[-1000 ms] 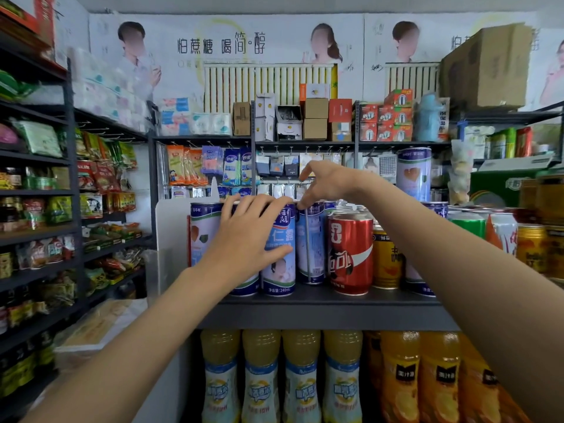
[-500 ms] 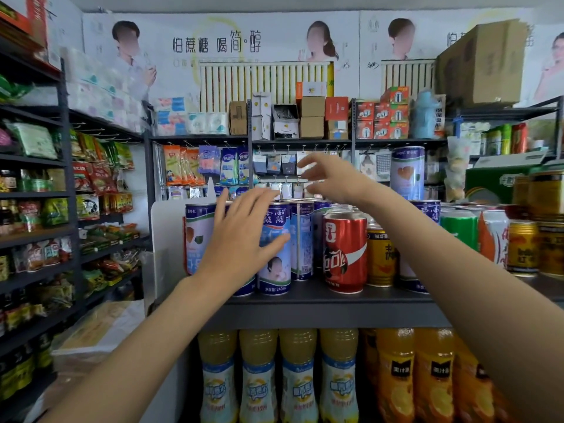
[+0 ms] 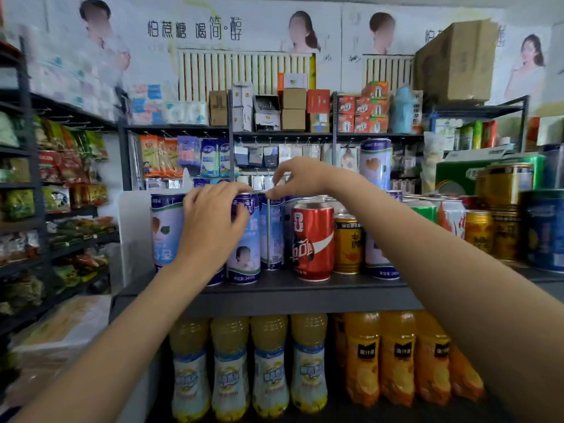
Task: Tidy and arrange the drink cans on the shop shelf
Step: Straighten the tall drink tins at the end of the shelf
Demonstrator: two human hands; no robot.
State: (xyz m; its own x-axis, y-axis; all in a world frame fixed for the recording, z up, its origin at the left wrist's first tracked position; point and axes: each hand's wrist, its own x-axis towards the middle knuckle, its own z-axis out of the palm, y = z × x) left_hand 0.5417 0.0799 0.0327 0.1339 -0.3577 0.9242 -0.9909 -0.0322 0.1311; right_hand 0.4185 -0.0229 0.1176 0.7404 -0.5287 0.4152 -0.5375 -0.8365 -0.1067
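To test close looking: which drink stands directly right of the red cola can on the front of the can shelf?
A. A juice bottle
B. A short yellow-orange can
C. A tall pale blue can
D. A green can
B: the short yellow-orange can stands just right of the red cola can on the shelf.

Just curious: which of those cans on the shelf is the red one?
The red can, at the front between the tall blue cans and a short yellow can; no other front can is red.
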